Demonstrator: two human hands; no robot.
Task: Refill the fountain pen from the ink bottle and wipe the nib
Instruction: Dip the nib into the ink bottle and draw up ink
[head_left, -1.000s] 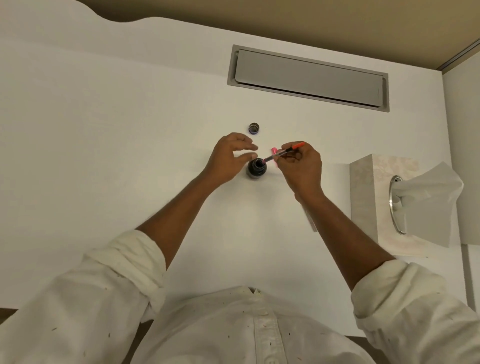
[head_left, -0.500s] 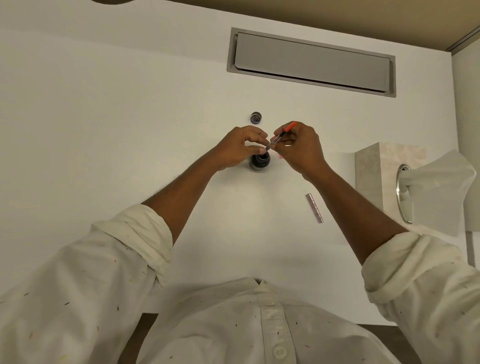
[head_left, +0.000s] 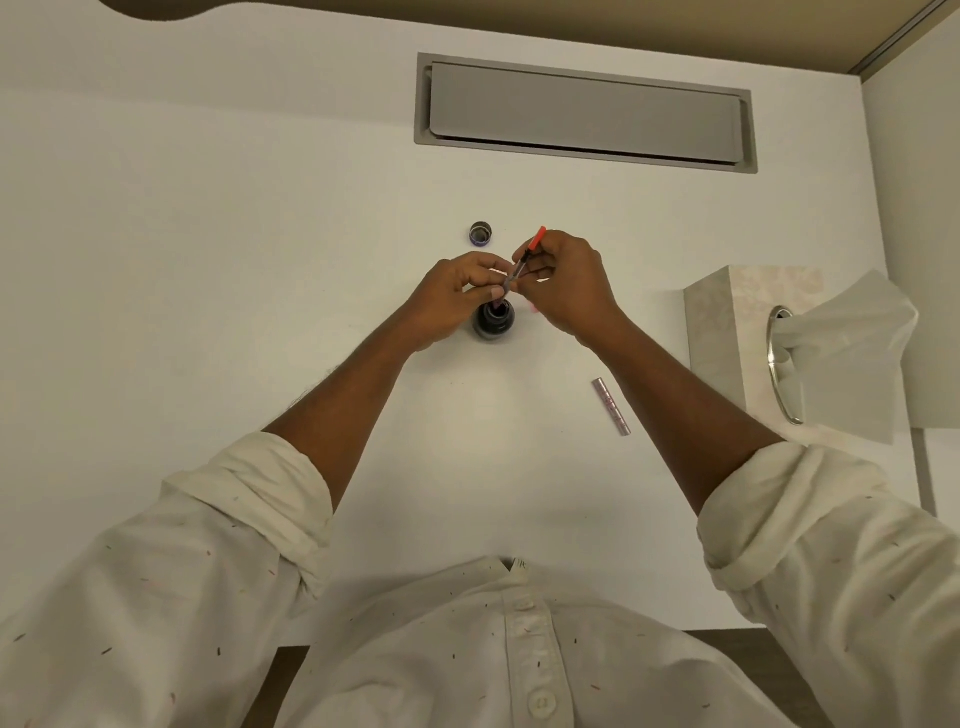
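The fountain pen (head_left: 525, 256) is held tilted over the ink bottle (head_left: 493, 325), with its lower end at the bottle's open mouth and its orange upper end leaning up and away from the person. Whether the nib is dipped into the ink cannot be told. The pen's lower part is pinched between the thumb and fingertips of the left hand (head_left: 457, 293), just above the bottle's mouth. The upper part is pinched by the curled fingers of the right hand (head_left: 563, 283), so the pen is gripped by both hands at once. The bottle is seen upright and uncapped on the white desk (head_left: 208, 260), with dark ink inside. It is partly flanked by the left hand, and the right hand is raised beside it.

The bottle cap (head_left: 480, 234) is found just beyond the bottle, lying apart from it. A slim pinkish metal tube (head_left: 611, 407) is laid nearer the person and to the right of the bottle. Well to the right of the bottle a tissue box (head_left: 722, 332) is placed, with a tissue (head_left: 857, 353) pulled up through its opening. Far beyond the bottle a grey flap (head_left: 584, 111) is set into the desk. Rolled white sleeves (head_left: 249, 509) are worn on both arms.
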